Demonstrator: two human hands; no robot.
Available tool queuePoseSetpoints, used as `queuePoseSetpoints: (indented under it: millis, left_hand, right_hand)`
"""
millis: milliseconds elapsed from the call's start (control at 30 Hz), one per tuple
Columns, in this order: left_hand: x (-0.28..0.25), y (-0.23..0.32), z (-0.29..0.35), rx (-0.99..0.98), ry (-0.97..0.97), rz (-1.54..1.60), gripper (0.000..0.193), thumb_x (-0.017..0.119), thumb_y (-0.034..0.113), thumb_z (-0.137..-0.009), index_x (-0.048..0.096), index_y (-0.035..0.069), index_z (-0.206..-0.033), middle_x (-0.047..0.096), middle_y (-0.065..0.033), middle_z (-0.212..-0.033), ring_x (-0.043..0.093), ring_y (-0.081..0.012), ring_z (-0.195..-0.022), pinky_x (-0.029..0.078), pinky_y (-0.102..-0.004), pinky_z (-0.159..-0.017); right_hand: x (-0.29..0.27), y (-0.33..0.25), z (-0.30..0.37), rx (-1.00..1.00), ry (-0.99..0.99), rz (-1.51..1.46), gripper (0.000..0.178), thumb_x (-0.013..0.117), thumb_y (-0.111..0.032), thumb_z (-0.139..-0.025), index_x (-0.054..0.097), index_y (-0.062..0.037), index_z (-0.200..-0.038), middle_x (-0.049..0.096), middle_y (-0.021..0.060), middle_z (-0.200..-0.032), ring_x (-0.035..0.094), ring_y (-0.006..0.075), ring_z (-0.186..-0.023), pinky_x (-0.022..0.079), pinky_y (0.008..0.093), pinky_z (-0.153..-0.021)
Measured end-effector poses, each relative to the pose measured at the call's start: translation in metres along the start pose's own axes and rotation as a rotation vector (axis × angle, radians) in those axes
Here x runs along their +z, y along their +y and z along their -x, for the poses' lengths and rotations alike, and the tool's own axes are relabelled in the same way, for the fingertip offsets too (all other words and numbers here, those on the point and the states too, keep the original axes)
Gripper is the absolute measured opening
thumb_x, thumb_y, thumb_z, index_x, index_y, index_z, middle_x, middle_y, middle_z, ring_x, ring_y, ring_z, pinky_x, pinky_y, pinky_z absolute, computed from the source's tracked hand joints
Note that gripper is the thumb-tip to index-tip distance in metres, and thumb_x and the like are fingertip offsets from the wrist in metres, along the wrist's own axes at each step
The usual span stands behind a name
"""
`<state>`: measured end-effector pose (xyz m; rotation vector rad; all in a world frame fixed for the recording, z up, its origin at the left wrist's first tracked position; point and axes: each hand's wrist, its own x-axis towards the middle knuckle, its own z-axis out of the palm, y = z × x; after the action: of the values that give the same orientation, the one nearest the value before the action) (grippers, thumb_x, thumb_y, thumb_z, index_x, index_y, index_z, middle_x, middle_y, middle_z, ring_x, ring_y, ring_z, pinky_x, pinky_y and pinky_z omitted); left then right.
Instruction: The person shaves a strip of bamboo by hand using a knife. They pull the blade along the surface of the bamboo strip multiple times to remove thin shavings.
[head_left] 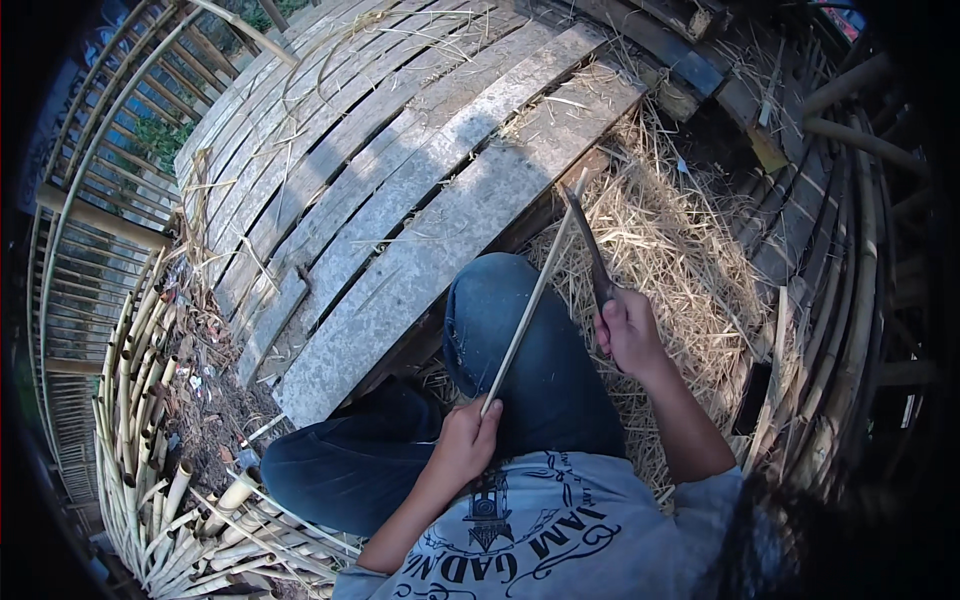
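A thin pale bamboo strip slants up across my raised knee. Its lower end is gripped in my left hand, close to my lap. In my right hand is a knife with a long dark blade; the fist is closed round its handle. The blade points up and to the left, and its tip lies at the strip's far end. Whether the edge touches the strip there, I cannot tell. My fingers cover the knife's handle.
A slatted wooden platform stretches ahead to the left. Pale shavings heap up on the right. Cut bamboo poles are bundled at the lower left, below a bamboo fence. Long bamboo lengths curve along the right side.
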<state>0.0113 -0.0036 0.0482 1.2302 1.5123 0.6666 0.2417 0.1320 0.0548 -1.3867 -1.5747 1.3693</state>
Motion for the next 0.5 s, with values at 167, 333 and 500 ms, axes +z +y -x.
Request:
queuePoseSetpoints:
  millis: [167,333,500]
  left_hand:
    - [0.005,0.006,-0.015,0.129,0.087,-0.084,0.037,0.046,0.023,-0.102,0.049,-0.003,-0.075,0.048,-0.0180,-0.058,0.053,-0.0296,-0.052,0.040,-0.0417,-0.054]
    - [0.005,0.003,-0.007,0.085,0.102,-0.060,0.038,0.046,0.024,-0.102,0.050,-0.003,-0.075,0.048,-0.0183,-0.057,0.053,-0.0324,-0.052,0.040,-0.0424,-0.054]
    - [0.000,-0.004,-0.010,-0.016,0.022,0.046,0.036,0.048,0.023,-0.101,0.053,-0.003,-0.076,0.051,-0.0206,-0.058,0.056,-0.0388,-0.055,0.041,-0.0445,-0.054]
  right_hand:
    - [0.005,-0.041,-0.004,-0.187,-0.207,0.805,0.060,0.066,-0.063,-0.081,0.064,-0.0029,-0.072,0.062,0.0177,-0.061,0.066,0.0375,-0.061,0.053,0.0448,-0.059]
    - [-0.008,-0.063,-0.022,-0.026,0.032,0.727,0.064,0.064,-0.066,-0.080,0.064,-0.0022,-0.073,0.063,0.0166,-0.061,0.067,0.0365,-0.061,0.053,0.0444,-0.059]
    - [0.000,-0.041,-0.013,-0.217,-0.181,0.914,0.066,0.063,-0.070,-0.077,0.064,-0.0049,-0.071,0.063,0.0154,-0.059,0.067,0.0341,-0.059,0.053,0.0434,-0.057]
